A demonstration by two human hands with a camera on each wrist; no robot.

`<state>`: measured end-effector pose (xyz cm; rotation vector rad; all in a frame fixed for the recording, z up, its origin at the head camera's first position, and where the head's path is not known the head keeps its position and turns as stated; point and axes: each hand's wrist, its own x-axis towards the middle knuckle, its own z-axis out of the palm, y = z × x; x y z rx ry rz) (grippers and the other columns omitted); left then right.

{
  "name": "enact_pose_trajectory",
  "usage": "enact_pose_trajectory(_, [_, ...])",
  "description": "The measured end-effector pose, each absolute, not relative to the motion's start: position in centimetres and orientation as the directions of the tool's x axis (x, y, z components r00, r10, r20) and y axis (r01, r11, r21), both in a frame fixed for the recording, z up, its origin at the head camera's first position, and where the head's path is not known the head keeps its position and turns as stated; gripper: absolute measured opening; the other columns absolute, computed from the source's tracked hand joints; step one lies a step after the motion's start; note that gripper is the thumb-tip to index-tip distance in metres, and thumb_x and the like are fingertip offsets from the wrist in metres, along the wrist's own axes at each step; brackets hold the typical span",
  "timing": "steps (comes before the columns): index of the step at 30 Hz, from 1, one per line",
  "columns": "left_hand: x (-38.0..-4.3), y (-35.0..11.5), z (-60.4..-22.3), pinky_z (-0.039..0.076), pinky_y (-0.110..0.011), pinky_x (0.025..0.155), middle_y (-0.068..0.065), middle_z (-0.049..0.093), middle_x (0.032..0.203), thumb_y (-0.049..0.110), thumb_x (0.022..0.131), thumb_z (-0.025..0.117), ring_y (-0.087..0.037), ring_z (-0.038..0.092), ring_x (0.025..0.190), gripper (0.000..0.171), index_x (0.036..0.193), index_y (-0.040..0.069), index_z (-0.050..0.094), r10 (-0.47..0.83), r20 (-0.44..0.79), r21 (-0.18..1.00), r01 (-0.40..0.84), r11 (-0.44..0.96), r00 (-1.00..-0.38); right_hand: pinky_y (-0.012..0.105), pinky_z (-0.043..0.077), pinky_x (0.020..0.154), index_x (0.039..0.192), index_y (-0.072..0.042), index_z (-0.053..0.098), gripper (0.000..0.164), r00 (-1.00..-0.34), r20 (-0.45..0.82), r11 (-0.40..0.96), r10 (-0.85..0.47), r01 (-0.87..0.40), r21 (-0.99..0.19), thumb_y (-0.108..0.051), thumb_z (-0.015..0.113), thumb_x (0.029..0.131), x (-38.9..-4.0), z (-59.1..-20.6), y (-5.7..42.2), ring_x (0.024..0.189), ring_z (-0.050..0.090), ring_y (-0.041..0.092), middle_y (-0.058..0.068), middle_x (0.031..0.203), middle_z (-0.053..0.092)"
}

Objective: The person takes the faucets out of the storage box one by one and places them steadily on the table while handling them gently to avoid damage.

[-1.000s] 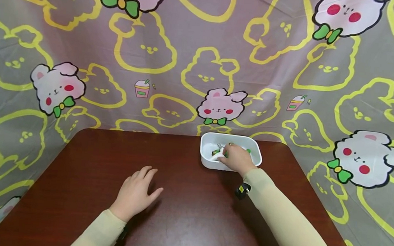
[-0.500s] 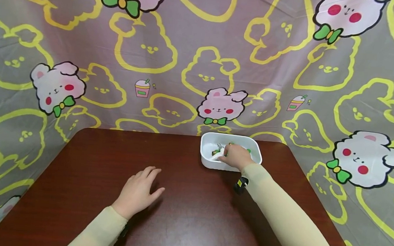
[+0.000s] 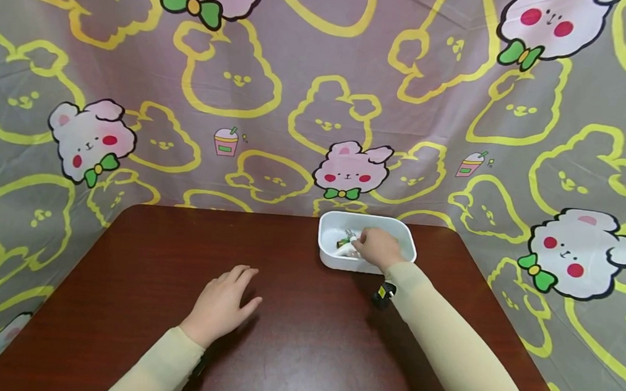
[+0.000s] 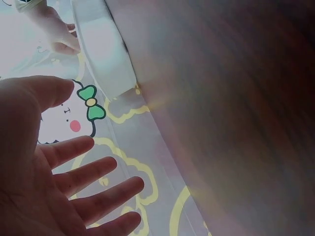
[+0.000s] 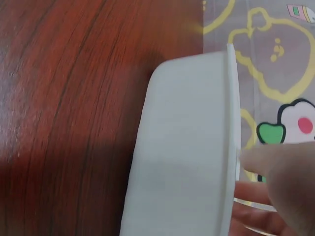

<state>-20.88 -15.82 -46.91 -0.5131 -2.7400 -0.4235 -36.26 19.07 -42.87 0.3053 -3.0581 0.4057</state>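
Note:
A white plastic tray (image 3: 335,261) stands at the far side of the brown table. My right hand (image 3: 380,248) reaches down into it, fingers bent and thumb low. Beside those fingertips lie a curved white piece (image 3: 346,249) and a small green and brown piece (image 3: 340,243). In the right wrist view the tray's side wall (image 5: 182,142) hides the fingertips of my right hand (image 5: 275,187), so I cannot tell what they hold. My left hand (image 3: 221,304) hovers over the table's left middle, fingers spread. The left wrist view shows its palm (image 4: 49,196) with nothing in it.
The brown table (image 3: 270,365) ends just behind the tray. A grey cloth (image 3: 273,136) printed with yellow outlines and white rabbit heads hangs behind and along both sides.
The right fingers have shifted slightly within the tray, and green bits seen around them earlier no longer show. The left hand has drifted a little to the right.

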Motion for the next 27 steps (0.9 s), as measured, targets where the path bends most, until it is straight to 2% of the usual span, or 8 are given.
enact_pose_trajectory(4, [-21.0, -15.6, -46.9, 0.055, -0.056, 0.089, -0.016, 0.063, 0.134, 0.033, 0.092, 0.078, -0.037, 0.068, 0.111, 0.055, 0.137, 0.006, 0.061, 0.304, 0.362, 0.220, 0.397, 0.891, -0.881, 0.049, 0.054, 0.079, 0.098, -0.006, 0.071, 0.026, -0.972, 0.215, 0.958, -0.094, -0.147, -0.245, -0.030, 0.064, 0.100, -36.4, -43.1, 20.1, 0.086, 0.065, 0.033, 0.015, 0.099, 0.069])
enact_pose_trajectory(8, [-21.0, -15.5, -46.9, 0.056, -0.056, 0.089, -0.016, 0.063, 0.133, 0.032, 0.092, 0.078, -0.037, 0.068, 0.111, 0.055, 0.137, 0.006, 0.061, 0.306, 0.363, 0.220, 0.400, 0.890, -0.880, 0.059, 0.046, 0.093, 0.113, -0.003, 0.066, 0.030, -0.961, 0.275, 0.956, 0.005, -0.076, -0.284, -0.030, 0.062, 0.102, -36.3, -43.1, 21.3, 0.107, 0.058, 0.042, 0.021, 0.115, 0.061])
enact_pose_trajectory(11, [-21.0, -15.5, -46.9, 0.056, -0.056, 0.089, -0.016, 0.063, 0.133, 0.032, 0.092, 0.078, -0.037, 0.068, 0.111, 0.054, 0.137, 0.006, 0.061, 0.305, 0.363, 0.219, 0.399, 0.891, -0.880, 0.063, 0.040, 0.095, 0.124, -0.002, 0.061, 0.036, -0.960, 0.272, 0.938, 0.066, -0.033, -0.344, -0.030, 0.061, 0.102, -36.3, -43.1, 22.1, 0.116, 0.050, 0.045, 0.024, 0.127, 0.053])
enact_pose_trajectory(15, [-21.1, -15.5, -47.0, 0.056, -0.055, 0.089, -0.015, 0.064, 0.132, 0.031, 0.092, 0.078, -0.037, 0.068, 0.111, 0.054, 0.137, 0.006, 0.061, 0.302, 0.364, 0.219, 0.396, 0.892, -0.881, 0.063, 0.037, 0.097, 0.136, 0.000, 0.056, 0.046, -0.957, 0.262, 0.931, 0.127, 0.024, -0.363, -0.033, 0.060, 0.103, -36.5, -43.3, 23.1, 0.122, 0.045, 0.046, 0.026, 0.134, 0.047])
enact_pose_trajectory(20, [-21.1, -15.5, -47.1, 0.056, -0.055, 0.089, -0.014, 0.064, 0.132, 0.031, 0.093, 0.078, -0.036, 0.068, 0.110, 0.053, 0.136, 0.006, 0.061, 0.305, 0.363, 0.215, 0.398, 0.892, -0.880, 0.066, 0.038, 0.100, 0.144, 0.006, 0.045, 0.058, -0.965, 0.198, 0.924, 0.173, 0.090, -0.372, -0.036, 0.055, 0.105, -36.9, -43.6, 24.3, 0.124, 0.045, 0.050, 0.031, 0.137, 0.044])
enact_pose_trajectory(27, [-21.5, -15.6, -47.2, 0.056, -0.055, 0.088, -0.014, 0.065, 0.130, 0.029, 0.092, 0.078, -0.036, 0.069, 0.108, 0.052, 0.135, 0.006, 0.062, 0.320, 0.372, 0.208, 0.415, 0.886, -0.871, 0.068, 0.042, 0.103, 0.151, 0.008, 0.038, 0.063, -0.973, 0.078, 0.876, 0.217, 0.159, -0.456, -0.038, 0.046, 0.107, -37.3, -44.0, 25.6, 0.128, 0.050, 0.054, 0.034, 0.145, 0.043])
